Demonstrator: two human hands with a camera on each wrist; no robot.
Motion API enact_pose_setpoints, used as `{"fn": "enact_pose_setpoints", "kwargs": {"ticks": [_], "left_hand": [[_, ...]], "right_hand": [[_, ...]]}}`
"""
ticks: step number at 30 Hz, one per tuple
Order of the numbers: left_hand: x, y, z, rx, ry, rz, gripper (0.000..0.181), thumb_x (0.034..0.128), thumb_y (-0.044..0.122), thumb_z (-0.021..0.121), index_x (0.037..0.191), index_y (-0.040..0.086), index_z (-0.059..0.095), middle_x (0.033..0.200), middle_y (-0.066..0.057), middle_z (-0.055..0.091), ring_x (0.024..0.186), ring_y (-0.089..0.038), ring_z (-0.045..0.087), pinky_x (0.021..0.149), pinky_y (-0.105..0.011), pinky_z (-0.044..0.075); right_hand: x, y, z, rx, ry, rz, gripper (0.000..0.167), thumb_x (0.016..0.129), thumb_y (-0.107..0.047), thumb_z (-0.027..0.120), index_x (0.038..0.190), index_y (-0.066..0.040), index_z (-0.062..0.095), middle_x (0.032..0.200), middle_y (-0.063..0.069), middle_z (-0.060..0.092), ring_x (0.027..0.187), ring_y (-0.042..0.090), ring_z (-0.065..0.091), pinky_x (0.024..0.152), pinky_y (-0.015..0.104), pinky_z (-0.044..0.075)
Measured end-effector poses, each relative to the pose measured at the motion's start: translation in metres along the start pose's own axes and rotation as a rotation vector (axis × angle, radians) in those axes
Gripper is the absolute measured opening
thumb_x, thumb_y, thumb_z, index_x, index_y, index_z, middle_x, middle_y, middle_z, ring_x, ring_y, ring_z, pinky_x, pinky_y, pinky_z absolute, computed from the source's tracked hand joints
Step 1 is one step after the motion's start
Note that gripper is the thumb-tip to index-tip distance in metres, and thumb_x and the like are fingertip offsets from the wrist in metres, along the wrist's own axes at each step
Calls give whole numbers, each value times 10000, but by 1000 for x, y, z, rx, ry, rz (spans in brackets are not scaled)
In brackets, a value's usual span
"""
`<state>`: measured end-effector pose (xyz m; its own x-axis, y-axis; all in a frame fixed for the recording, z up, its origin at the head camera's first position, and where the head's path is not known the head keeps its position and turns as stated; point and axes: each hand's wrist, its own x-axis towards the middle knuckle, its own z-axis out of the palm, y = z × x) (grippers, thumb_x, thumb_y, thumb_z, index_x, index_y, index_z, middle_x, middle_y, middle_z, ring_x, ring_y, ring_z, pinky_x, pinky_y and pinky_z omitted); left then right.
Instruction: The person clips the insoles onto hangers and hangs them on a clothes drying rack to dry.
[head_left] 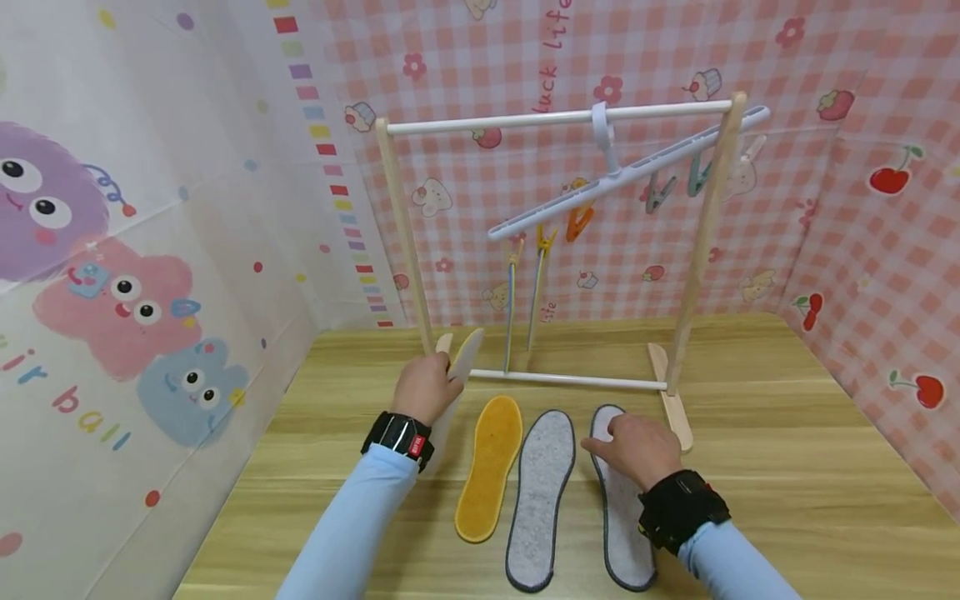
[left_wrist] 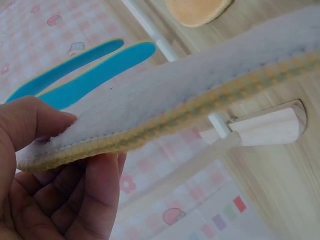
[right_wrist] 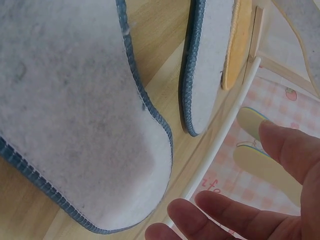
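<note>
My left hand (head_left: 426,387) pinches one end of a white fleecy insole with yellow stitched edging (left_wrist: 150,107), thumb on one face and curled fingers on the other. It is raised on its edge above the table, left of a yellow insole (head_left: 491,467) lying flat. A grey insole with dark blue edging (head_left: 542,492) lies beside the yellow one. Over a second grey insole (head_left: 628,533) hovers my right hand (head_left: 641,450), its fingers spread loosely and holding nothing. In the right wrist view, that insole (right_wrist: 75,125) lies apart from the fingertips.
Behind the insoles stands a wooden rack with a white top bar (head_left: 487,125). A tilted white hanger (head_left: 555,208) hangs from it, carrying several clothespins. Two thin insoles (head_left: 511,317) dangle from the left pins. The rack's right foot (head_left: 675,408) is beyond my right hand.
</note>
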<state>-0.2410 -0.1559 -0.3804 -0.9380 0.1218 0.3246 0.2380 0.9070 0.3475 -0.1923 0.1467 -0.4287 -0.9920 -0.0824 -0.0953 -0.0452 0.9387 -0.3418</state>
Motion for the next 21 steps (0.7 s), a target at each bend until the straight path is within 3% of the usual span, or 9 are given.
{"fn": "enact_pose_setpoints", "kwargs": {"ticks": [7,21], "left_hand": [[6,8,1,-10,88,50,184,841,72,674,724,57,534,599,-36,498,521,-200,504,480,-328,387],[14,33,5,-77,105,65,170,854,79,651,726,68,540,603,-25,514,523,-167,487,466,-288,367]], "right_hand": [[0,0,-2,-7,13,-4,531,872,-499,689,1078,-12,729,926,144,712,645,193,583,502,335,447],[3,3,-10,15,48,-14,517,874,-498,682,1028,-7,739,833,98,701,631,189,572,498,347,434]]}}
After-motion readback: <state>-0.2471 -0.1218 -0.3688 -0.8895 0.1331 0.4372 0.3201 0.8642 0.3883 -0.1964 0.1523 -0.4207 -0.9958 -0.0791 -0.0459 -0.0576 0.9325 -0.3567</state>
